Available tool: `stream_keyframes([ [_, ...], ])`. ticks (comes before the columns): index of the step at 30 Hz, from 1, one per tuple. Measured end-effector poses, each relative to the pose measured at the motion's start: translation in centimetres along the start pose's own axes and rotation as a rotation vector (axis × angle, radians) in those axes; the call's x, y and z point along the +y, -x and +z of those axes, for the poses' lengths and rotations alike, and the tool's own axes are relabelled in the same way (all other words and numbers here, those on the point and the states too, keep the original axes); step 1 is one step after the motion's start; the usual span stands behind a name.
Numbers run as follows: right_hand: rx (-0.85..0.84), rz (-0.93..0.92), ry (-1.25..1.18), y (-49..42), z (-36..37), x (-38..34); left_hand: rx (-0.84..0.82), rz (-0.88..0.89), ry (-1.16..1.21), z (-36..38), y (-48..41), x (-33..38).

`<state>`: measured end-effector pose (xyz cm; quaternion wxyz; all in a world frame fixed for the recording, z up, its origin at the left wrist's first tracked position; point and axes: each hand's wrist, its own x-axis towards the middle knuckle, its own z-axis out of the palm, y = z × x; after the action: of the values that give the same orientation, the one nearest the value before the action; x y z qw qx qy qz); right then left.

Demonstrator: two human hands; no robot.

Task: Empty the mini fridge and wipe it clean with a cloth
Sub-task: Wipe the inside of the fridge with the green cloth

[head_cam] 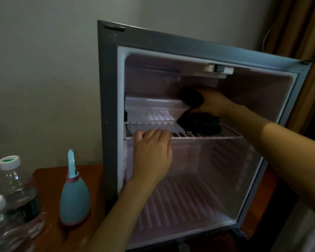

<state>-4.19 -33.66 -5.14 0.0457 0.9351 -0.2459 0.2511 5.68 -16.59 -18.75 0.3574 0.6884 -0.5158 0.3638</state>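
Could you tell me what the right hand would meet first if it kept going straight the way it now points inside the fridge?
The right hand, holding the dark cloth, points left and inward above the white tray. Going on, it would probably meet the fridge's back wall first, though depth is hard to judge.

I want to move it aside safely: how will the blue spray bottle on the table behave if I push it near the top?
The spray bottle would probably tip rather than slide: it stands tall on a narrow base, with a thin nozzle on top. Its rounded, pear-shaped body would likely roll once down. How full it is cannot be seen, so its weight is uncertain.
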Motion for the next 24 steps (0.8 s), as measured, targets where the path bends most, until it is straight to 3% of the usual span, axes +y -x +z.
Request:
stream_keyframes([
  [3, -0.237, 0.085, 0.001, -0.2, -1.0, -0.6, -0.011, 0.022, 0.015, -0.3, 0.1, -0.2],
  [5, -0.411, 0.126, 0.126, 0.0, -1.8, -0.8, -0.022, 0.028, 0.022, -0.5, 0.2, -0.2],
  [8, -0.485, 0.160, 0.277, 0.9, -2.2, -0.1, -0.035, 0.028, 0.022, -0.8, 0.2, -0.2],
  [13, -0.360, 0.313, 0.248, 1.7, -1.3, -0.4, -0.050, 0.015, 0.021, -0.7, 0.3, -0.1],
  [20, -0.041, 0.116, 0.228, -1.0, 2.0, -3.7, -0.064, -0.022, 0.031, -0.4, 0.1, 0.2],
  [24, -0.077, -0.135, 0.419, -2.6, 0.6, -4.1, -0.083, 0.008, 0.033, -0.6, 0.1, -0.2],
])
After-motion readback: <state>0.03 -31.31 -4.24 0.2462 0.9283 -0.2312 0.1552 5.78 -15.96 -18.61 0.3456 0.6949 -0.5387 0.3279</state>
